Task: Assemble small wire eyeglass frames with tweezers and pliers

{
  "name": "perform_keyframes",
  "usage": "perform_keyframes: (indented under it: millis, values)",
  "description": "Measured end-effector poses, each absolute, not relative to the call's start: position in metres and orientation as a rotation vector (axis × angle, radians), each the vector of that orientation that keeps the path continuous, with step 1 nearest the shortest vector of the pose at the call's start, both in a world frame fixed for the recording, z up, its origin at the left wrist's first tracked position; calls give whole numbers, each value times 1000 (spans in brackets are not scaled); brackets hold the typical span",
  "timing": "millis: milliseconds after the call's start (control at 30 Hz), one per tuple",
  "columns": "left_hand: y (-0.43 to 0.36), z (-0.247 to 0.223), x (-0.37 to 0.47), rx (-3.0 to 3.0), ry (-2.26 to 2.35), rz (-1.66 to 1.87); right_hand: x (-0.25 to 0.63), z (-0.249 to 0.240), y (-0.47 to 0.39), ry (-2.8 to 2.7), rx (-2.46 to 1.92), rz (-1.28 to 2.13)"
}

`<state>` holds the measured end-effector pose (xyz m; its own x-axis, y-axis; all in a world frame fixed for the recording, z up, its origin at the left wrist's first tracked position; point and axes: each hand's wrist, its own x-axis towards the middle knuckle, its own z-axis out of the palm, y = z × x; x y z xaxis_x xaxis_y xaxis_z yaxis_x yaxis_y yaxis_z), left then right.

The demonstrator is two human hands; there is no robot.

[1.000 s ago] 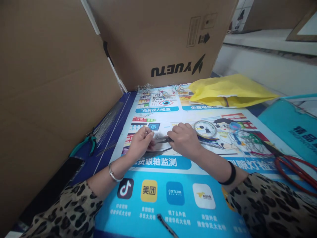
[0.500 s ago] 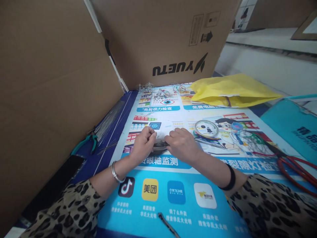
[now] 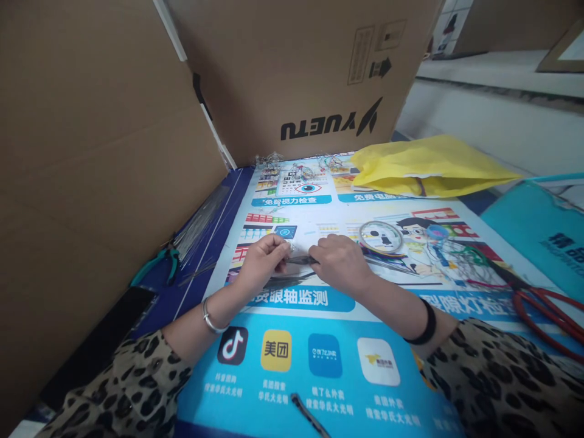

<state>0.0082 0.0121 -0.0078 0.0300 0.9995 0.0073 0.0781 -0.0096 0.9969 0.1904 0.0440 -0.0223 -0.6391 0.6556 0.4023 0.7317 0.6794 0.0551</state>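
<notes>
Hands, two, both mine: left hand (image 3: pixel 265 261), pinched on a tiny wire-like piece (image 3: pixel 294 246), detail too small to read; right hand (image 3: pixel 342 263), gripping a dark slender tool (image 3: pixel 301 260), mid-surface. Change: half a second ago the hands sat slightly closer; now their gap is wider and the tool between them sharper, so I judge the piece still in work. Surface (image 3: pixel 225 225), under a printed sheet (image 3: pixel 237 401): wire tangles (image 3: pixel 271 161), far edge; yellow bag (image 3: pixel 424 167), far right corner; red-handled scissors (image 3: pixel 511 280), right edge; teal-handled pliers (image 3: pixel 174 265), left edge. Room: cardboard panel (image 3: pixel 292 73) behind the far edge; pale ledge (image 3: pixel 483 68), beyond the far right corner.
</notes>
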Motion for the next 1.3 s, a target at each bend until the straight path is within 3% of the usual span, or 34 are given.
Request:
perform_keyframes:
  millis: [1300]
  values:
    - [9, -16, 9, 1561, 1506, 1140, 187, -17, 39, -2600, -1066, -291]
